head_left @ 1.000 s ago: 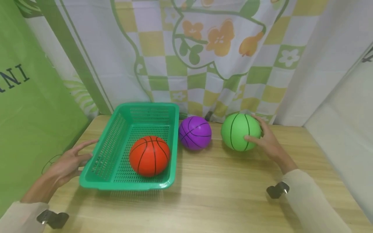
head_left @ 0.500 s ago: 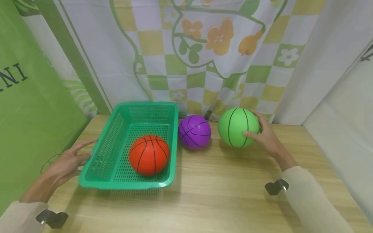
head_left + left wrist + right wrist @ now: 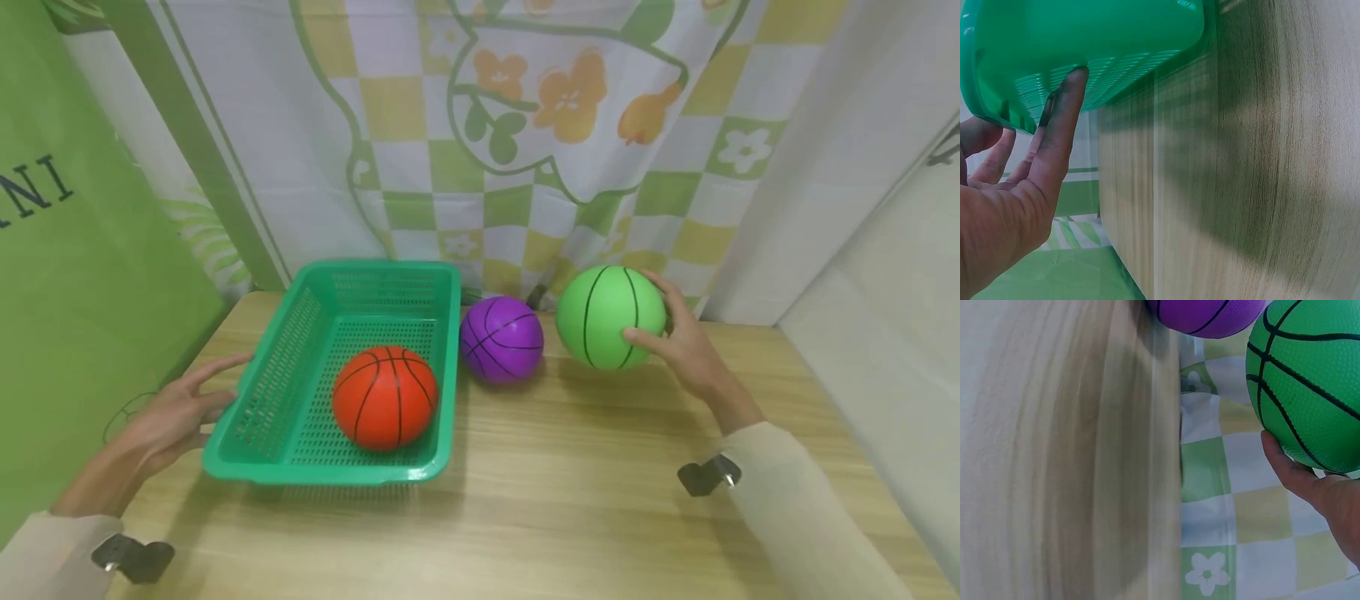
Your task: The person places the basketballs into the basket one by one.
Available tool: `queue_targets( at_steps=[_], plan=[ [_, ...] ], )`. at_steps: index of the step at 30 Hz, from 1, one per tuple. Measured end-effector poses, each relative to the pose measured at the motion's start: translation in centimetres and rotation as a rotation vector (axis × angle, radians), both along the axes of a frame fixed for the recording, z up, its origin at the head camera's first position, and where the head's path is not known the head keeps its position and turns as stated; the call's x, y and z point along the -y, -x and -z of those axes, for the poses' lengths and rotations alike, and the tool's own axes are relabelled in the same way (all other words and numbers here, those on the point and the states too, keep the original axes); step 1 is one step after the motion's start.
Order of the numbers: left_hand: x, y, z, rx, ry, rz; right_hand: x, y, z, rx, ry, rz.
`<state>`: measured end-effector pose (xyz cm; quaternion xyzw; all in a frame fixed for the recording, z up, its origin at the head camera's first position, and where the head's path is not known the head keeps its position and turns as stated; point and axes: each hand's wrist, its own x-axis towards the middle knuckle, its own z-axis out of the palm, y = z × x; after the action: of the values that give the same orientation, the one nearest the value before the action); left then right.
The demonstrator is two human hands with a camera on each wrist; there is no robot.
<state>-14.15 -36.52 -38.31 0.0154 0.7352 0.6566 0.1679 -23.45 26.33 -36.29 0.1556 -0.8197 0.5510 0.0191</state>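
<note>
A light green ball with black basketball lines (image 3: 609, 318) is in my right hand (image 3: 688, 350), which grips it from its right side, thumb in front and fingers behind. In the right wrist view the green ball (image 3: 1310, 381) is raised off the table. My left hand (image 3: 168, 421) touches the left side of a green plastic basket (image 3: 444, 417), fingers extended. In the left wrist view a straight finger (image 3: 1063, 115) lies against the basket's outer wall (image 3: 1097, 31). Inside the basket, toward its front right, sits a red ball (image 3: 386, 398).
A purple ball (image 3: 502, 340) rests on the wooden table (image 3: 570, 500), between the basket and the green ball. Behind the table's far edge hangs a checked curtain (image 3: 517, 208). A green cloth (image 3: 90, 317) stands at the left, a white wall (image 3: 885, 333) at the right.
My right hand has lifted the green ball and shifted it slightly left. The left hand, the basket, the red ball and the purple ball stay in place.
</note>
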Motion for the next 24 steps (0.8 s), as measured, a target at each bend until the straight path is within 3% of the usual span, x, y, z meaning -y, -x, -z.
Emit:
queue_targets(
  at_steps=[24],
  plan=[
    [0.0,0.0,0.2,-0.004,-0.011,-0.003,3.6,0.7,-3.2,-0.04,-0.072,-0.039]
  ],
)
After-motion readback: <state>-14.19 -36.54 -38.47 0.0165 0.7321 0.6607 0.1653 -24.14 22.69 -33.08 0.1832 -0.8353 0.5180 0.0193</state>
